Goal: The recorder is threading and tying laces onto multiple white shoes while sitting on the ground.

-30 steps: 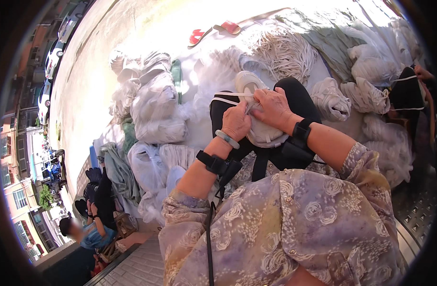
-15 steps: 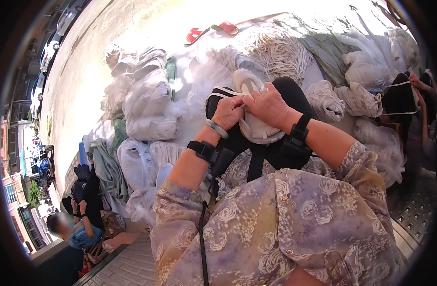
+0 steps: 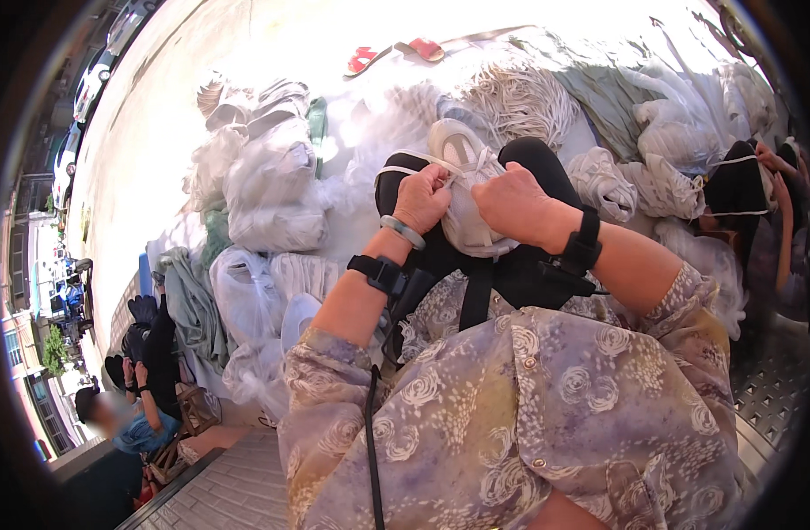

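Note:
A pale beige-and-white sneaker [image 3: 465,225] rests between my knees in my lap, its toe away from me. My left hand [image 3: 422,199] is closed at the sneaker's left side, pinching a white shoelace [image 3: 396,170] that also stretches across my left knee. At the other side of the sneaker my right hand [image 3: 517,205] is curled closed with the fingertips by the lacing. It seems to grip the shoelace too, though its fingers mostly hide what is in them.
Plastic-wrapped white bundles [image 3: 277,199] lie at left. A heap of pale laces [image 3: 521,102] lies ahead, with red sandals [image 3: 427,49] beyond it. More pale sneakers [image 3: 604,184] sit by my right knee. One person [image 3: 148,424] sits at far left; another's hands [image 3: 776,161] show at far right.
My hands were together over the sneaker's lacing; now they are apart, the left a little further left and the right moved right and nearer me. More of the lacing shows.

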Demonstrator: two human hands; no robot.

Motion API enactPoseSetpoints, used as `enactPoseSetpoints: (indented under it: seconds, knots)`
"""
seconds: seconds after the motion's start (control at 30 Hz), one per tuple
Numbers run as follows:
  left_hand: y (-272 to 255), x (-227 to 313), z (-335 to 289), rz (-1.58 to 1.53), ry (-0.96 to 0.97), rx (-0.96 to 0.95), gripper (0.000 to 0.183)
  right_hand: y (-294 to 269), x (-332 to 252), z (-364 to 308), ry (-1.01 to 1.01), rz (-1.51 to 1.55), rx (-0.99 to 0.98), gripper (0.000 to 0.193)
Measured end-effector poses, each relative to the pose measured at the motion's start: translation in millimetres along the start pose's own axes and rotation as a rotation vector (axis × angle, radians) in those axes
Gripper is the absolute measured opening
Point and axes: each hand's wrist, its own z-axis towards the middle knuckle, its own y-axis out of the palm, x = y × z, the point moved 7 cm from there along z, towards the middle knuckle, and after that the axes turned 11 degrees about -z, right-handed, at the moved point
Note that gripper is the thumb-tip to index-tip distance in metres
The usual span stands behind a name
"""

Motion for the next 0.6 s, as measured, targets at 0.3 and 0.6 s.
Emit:
enactPoseSetpoints:
  seconds: [0.3,0.6]
  knots:
    - [-1,47,-20,0.282,0.109,0.125,0.032,149,229,-371,1.306,0.721,-0.273,0.020]
    - [0,55,-23,0.315,-0.060,0.064,0.030,84,152,-222,0.643,0.148,-0.073,0.017]
